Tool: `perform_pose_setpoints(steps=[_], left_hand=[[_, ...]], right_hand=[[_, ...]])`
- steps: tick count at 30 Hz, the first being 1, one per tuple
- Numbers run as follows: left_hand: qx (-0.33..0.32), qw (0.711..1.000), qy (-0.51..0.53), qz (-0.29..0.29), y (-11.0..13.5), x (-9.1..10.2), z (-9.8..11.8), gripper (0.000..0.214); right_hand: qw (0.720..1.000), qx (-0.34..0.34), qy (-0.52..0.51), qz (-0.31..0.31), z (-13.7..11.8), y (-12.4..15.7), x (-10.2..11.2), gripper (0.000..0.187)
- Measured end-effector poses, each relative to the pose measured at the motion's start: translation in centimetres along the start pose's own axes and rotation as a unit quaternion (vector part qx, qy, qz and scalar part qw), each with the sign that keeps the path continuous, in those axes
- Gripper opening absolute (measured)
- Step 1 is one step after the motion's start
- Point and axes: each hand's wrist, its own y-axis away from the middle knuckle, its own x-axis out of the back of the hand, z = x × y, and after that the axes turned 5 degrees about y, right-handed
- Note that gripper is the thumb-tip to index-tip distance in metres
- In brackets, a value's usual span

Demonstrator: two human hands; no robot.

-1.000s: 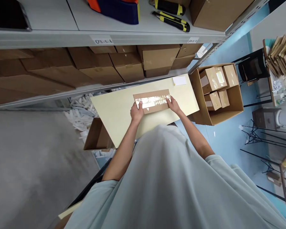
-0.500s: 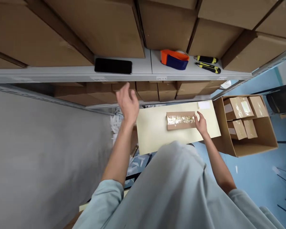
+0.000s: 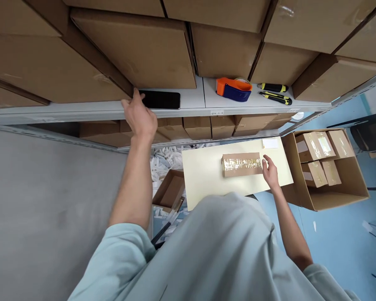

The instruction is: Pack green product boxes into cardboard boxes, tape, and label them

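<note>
My left hand point(image 3: 140, 115) is raised to the grey shelf point(image 3: 194, 104), its fingers spread and its tips touching the left end of a black phone point(image 3: 161, 100) lying flat there. My right hand point(image 3: 271, 169) rests open on the cream board point(image 3: 203, 175), fingers against the right end of a small brown box point(image 3: 242, 164) sealed with shiny clear tape. Neither hand grips anything.
An orange and blue tape dispenser point(image 3: 233, 88) and two yellow-black utility knives point(image 3: 274, 94) lie on the same shelf. Large cardboard boxes point(image 3: 144, 50) stand behind them. An open carton point(image 3: 329, 167) with several taped boxes sits on the blue floor at right. White scraps point(image 3: 169, 156) litter the floor below.
My left hand left the taped box, rose up and leftward, and now touches the phone on the shelf. My right hand stayed at the box's right end. The view tilted upward.
</note>
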Motion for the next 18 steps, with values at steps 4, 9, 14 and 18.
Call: perform_pose_setpoints(steps=[4,9,14,18], left_hand=[[-0.030,0.996,0.034,0.079,5.1,-1.9,0.3,0.057],[0.113,0.983,0.106,-0.100,19.3,-11.6,1.6,0.053],[0.341,0.868,0.193,-0.304,32.0,-19.7,3.9,0.087],[0.363,0.854,0.263,-0.264,35.8,-21.8,5.6,0.082]], right_hand=[[1.000,-0.020,-0.002,0.013,2.3,0.2,0.1,0.091],[0.994,-0.099,-0.023,-0.048,4.3,-0.9,-1.5,0.100],[0.973,-0.129,-0.091,-0.166,5.9,-3.2,-3.9,0.098],[0.958,-0.058,-0.176,-0.220,6.5,-3.8,-4.5,0.086]])
